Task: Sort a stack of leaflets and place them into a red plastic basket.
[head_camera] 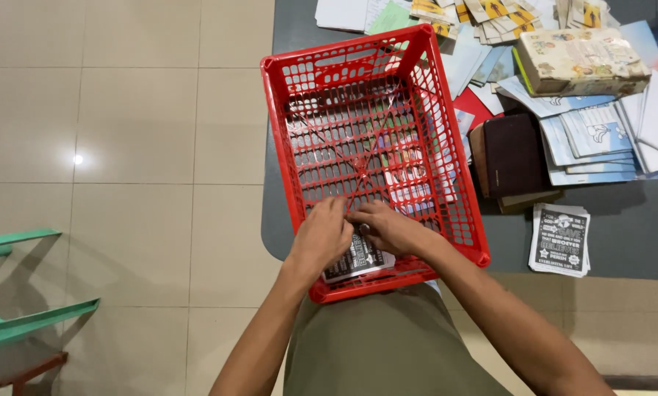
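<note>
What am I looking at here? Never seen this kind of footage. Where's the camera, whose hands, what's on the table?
There is one picture, from a camera on a person's head, looking down at their own bare hands. No machine is involved. The left hand and right hand are inside a red plastic crate, both on a stack of black-and-white leaflets at its near end. The crate sits on the edge of a dark table strewn with booklets, a dark brown book and another leaflet stack. A green chair stands left.
</note>
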